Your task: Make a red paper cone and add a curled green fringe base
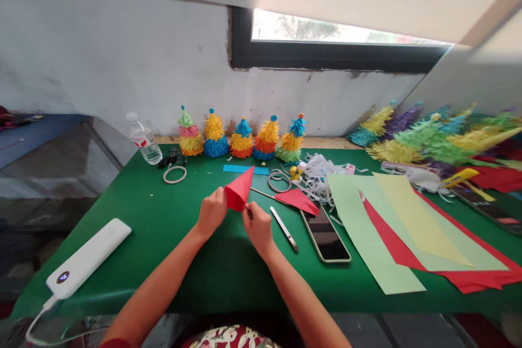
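Observation:
A red paper cone [240,189] is held above the green table, its tip pointing up and to the right. My left hand [213,207] is closed on the cone's left edge. My right hand [258,224] pinches its lower right rim, the fingertips partly hidden. Just right of my right hand lie a silver utility knife [284,229] and a dark-screened phone [326,236]. A cut piece of red paper [297,200] overlaps the phone's upper end. Behind the cone is a blue paper strip [261,170].
Several fringed paper trees [215,133] stand along the back edge. A water bottle [144,140] and a tape ring [174,174] are at back left, a white power bank [89,258] at front left. Coloured sheets [359,239] and white paper shreds [320,171] cover the right.

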